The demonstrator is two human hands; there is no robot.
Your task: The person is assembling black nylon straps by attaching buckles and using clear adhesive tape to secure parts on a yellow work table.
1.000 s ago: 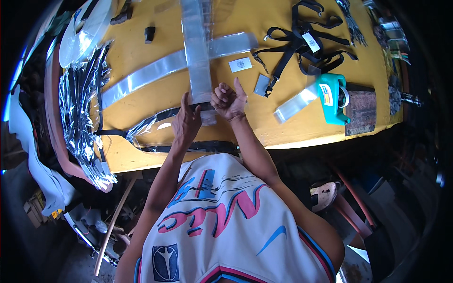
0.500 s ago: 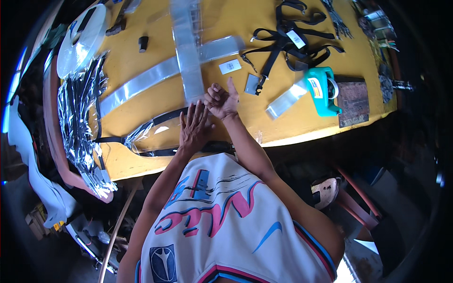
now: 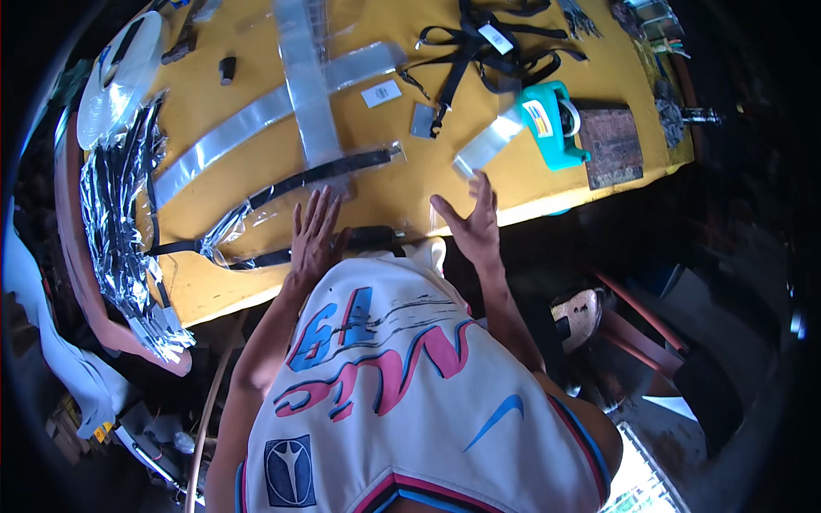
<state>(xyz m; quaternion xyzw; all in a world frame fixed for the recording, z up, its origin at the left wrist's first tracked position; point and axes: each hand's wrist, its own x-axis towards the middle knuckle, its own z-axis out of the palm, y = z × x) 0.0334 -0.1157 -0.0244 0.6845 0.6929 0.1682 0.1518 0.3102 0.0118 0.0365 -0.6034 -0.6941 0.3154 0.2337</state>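
My left hand [image 3: 315, 239] is open near the table's front edge, its fingers stretched out over the near end of a clear plastic strip. Around it lies a black strap [image 3: 329, 170], partly in clear plastic wrap, whose two lengths run above and below the hand. Nothing is held in my right hand [image 3: 475, 224], which hovers at the table edge with thumb and fingers apart. Two broad clear plastic strips [image 3: 231, 137] cross on the yellow table [image 3: 389, 188]. Beyond the right hand is a teal tape dispenser [image 3: 560, 141] with a length of clear film [image 3: 489, 145] beside it.
A tangle of black straps with clips [image 3: 466, 64] lies at the back, near a white card [image 3: 380, 93] and a grey card [image 3: 423, 120]. Wrapped straps [image 3: 120, 214] hang over the left edge by a white reel [image 3: 124, 73]. A dark wooden block [image 3: 611, 145] sits right.
My right hand has left the left hand's side, moving right and nearer, and its curled fingers have opened. The left hand has drawn slightly nearer. The whole view has shifted a little.
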